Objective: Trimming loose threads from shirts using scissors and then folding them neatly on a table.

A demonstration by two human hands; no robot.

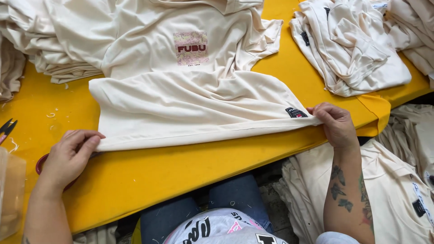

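Both hands pinch the hem of a cream T-shirt [190,104], left hand [70,156] and right hand [334,124] gripping opposite corners. Small snips [7,129] lie beyond the left hand on the yellow table [149,174].

Cream shirt [190,99], pink-and-red square print; yellow table [149,176]; small black hem label [295,112].

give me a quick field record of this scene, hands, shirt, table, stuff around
left hand: pinches the hem corner of the cream t-shirt
right hand: grips the opposite hem corner, beside a small dark label
shirt state: spread flat, hem pulled taut, square chest print facing up
surface: yellow table
nearby: stacks of cream shirts, snips at left edge
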